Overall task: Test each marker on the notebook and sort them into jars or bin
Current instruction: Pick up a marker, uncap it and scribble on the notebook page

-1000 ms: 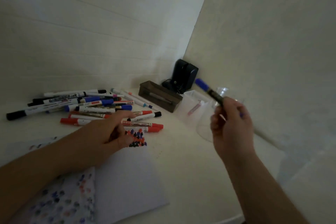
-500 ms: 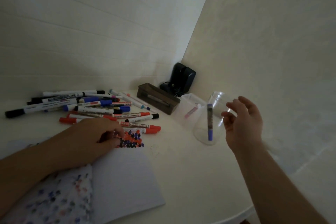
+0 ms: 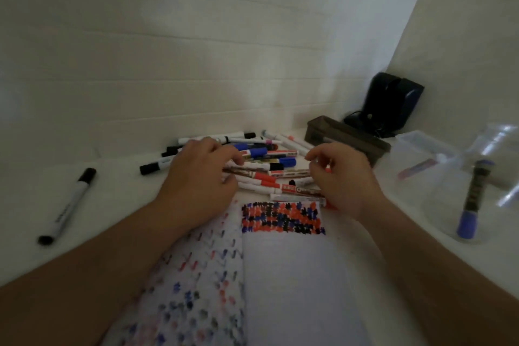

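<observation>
A pile of markers [image 3: 269, 160] with red, blue and black caps lies at the back of the white table. My left hand [image 3: 202, 177] hovers on the pile's left side with curled fingers, thumb and forefinger on either side of a brown-barrelled marker; whether it grips is unclear. My right hand [image 3: 342, 177] is curled at the pile's right side, and a bit of a red marker [image 3: 328, 169] shows between its fingers. The open notebook [image 3: 295, 275] lies under my forearms, with a dense scribble patch [image 3: 280, 218]. A clear jar [image 3: 502, 149] at the right holds a blue-capped marker [image 3: 474, 199], cap down.
A clear plastic tub [image 3: 418, 139] behind the jar holds a pinkish marker [image 3: 415, 169]. A brown box [image 3: 348, 137] and a black device [image 3: 393, 104] sit in the corner. One black marker [image 3: 67, 205] lies alone at the left. Walls close off the back and right.
My right hand let the blue-capped marker drop into the clear jar, then swung left to the pile. My left hand moved from the notebook's edge up onto the markers.
</observation>
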